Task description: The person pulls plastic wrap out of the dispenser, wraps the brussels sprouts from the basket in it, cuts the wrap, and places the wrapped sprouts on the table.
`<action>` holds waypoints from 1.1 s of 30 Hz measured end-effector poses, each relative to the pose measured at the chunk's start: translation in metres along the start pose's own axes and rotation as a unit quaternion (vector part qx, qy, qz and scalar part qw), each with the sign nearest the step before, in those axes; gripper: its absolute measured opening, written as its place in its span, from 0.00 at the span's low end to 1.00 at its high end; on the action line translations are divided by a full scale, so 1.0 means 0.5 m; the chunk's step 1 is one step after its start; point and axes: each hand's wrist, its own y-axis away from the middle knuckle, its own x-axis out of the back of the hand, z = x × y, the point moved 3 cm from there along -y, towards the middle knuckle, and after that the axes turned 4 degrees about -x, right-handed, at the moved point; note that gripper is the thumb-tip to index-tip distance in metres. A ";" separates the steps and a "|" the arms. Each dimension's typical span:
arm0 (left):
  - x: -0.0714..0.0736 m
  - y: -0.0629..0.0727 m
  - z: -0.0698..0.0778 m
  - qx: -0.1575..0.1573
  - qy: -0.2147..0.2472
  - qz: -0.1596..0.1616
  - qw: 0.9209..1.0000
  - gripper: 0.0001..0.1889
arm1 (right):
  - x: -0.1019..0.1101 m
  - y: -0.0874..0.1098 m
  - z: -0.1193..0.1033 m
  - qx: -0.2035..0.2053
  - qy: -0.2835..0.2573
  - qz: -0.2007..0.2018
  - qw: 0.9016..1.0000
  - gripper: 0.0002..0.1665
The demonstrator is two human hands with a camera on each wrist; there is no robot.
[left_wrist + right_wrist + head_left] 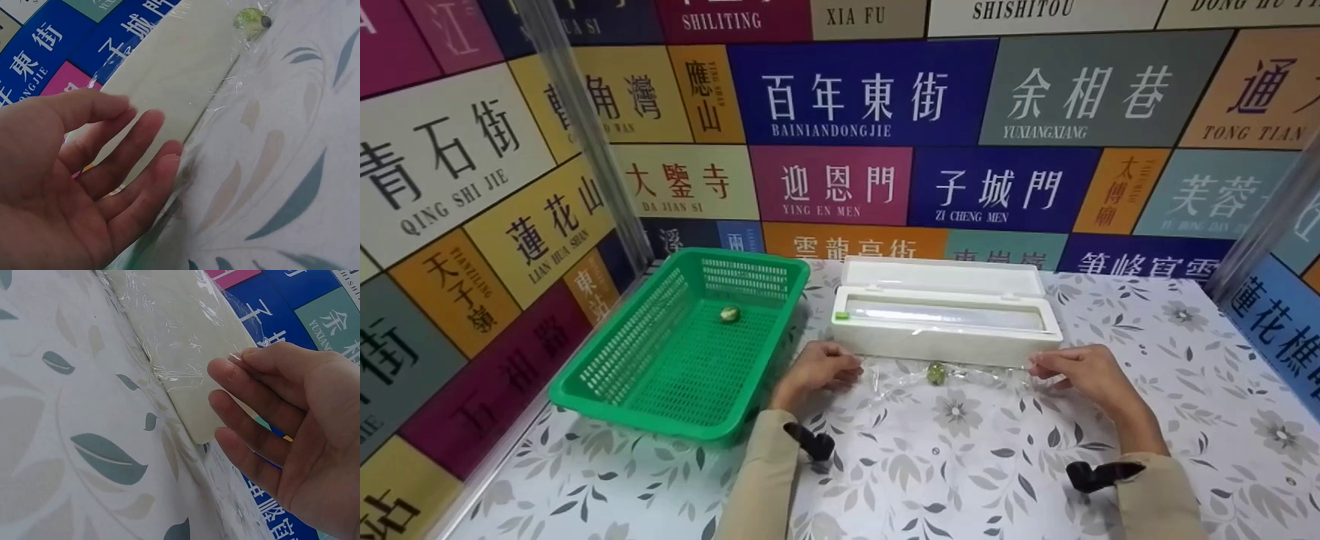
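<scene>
A clear strip of cling film (896, 381) stretches between the two hands in front of a white box. On the film, near its middle, sits a small round green item (935, 373) with a dark spot at one end (252, 23); its exact kind is unclear. My left hand (819, 367) pinches the film's left end between thumb and forefinger, the other fingers loosely bent. At the film's other end, my right hand (1084, 375) pinches a corner with thumb and forefinger.
Behind the film stands the white cling film box (945, 346), lid raised, with a film roll (945, 316) inside. To the left is a green plastic basket (660, 424) holding one small pale round item (730, 314). Sign-covered walls (862, 90) enclose the flower-patterned table (900, 487).
</scene>
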 end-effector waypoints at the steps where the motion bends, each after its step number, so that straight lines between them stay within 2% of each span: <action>1: -0.001 0.001 0.001 0.000 -0.012 -0.012 1.000 0.05 | 0.000 0.000 0.000 0.000 0.003 0.000 1.000 0.22; 4: -0.002 0.005 0.002 -0.001 -0.042 -0.035 0.999 0.05 | -0.001 0.002 -0.002 0.002 0.011 -0.006 1.000 0.23; 7: 0.001 0.009 0.002 0.001 -0.051 -0.037 0.998 0.05 | -0.002 0.004 -0.004 0.005 0.021 -0.015 1.000 0.22; 19: 0.007 0.012 -0.002 0.023 -0.032 -0.020 0.999 0.04 | -0.007 0.008 0.005 -0.022 0.049 -0.040 0.998 0.20; 26: 0.008 0.013 -0.001 0.009 -0.030 -0.027 0.999 0.07 | 0.000 0.007 0.006 -0.026 0.030 -0.025 0.999 0.26; 33: 0.003 0.004 0.000 -0.016 0.015 0.012 1.000 0.13 | 0.001 0.008 0.001 -0.021 0.016 -0.012 1.000 0.32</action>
